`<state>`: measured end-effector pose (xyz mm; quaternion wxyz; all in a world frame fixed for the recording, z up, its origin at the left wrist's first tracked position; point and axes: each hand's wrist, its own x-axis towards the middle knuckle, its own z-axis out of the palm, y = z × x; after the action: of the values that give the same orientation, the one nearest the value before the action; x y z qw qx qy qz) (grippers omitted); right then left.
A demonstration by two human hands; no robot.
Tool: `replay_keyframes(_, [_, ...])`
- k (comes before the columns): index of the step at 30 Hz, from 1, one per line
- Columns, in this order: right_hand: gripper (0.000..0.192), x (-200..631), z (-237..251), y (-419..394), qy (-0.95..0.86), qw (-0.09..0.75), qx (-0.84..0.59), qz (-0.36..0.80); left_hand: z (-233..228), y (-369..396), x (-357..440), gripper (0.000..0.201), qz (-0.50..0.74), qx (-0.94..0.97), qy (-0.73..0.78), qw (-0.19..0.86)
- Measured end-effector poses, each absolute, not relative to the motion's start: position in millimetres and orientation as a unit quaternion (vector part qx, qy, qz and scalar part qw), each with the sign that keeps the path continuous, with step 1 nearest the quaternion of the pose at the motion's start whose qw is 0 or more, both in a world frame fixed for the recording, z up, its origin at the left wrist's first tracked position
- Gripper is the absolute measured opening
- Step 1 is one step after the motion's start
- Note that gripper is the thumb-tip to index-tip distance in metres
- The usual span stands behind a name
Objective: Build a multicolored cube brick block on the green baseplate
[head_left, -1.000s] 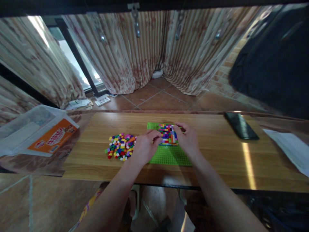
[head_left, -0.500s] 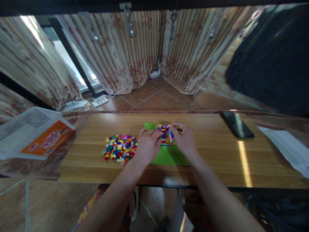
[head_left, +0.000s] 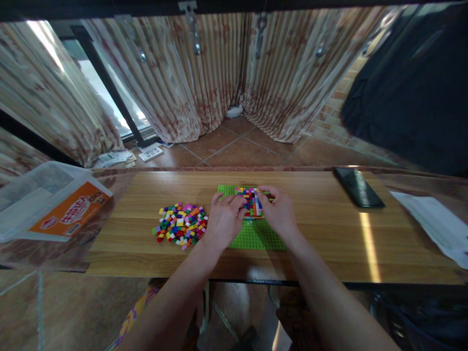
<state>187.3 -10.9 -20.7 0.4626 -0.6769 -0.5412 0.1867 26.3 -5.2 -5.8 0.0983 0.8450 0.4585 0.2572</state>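
A bright green studded baseplate (head_left: 256,237) lies in the middle of the wooden table (head_left: 321,243). A block of small many-coloured bricks (head_left: 251,199) covers its far part. My left hand (head_left: 224,219) rests on the plate's left side, fingertips touching the left edge of that block. My right hand (head_left: 280,212) rests on the plate's right side, fingers pressed on the block's right edge. Whether either hand pinches a loose brick is hidden by the fingers. A heap of several loose coloured bricks (head_left: 180,223) lies on the table just left of my left hand.
A clear plastic box with an orange label (head_left: 54,204) sits at the table's left end. A black phone (head_left: 357,186) lies at the far right, white paper (head_left: 437,223) beyond it. Striped curtains (head_left: 226,73) and a tiled floor are behind the table.
Both hands have closed in a little on the brick block, and my left fingertips now touch its left edge. The view has shifted slightly right.
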Motion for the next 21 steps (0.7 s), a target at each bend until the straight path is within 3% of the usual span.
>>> replay_keyframes(21, [0.029, 187.5, -20.4, -11.1, -0.543, 0.457, -0.679, 0.188, -6.6, -12.4, 32.0, 0.016, 0.27, 0.833, 0.474, 0.093])
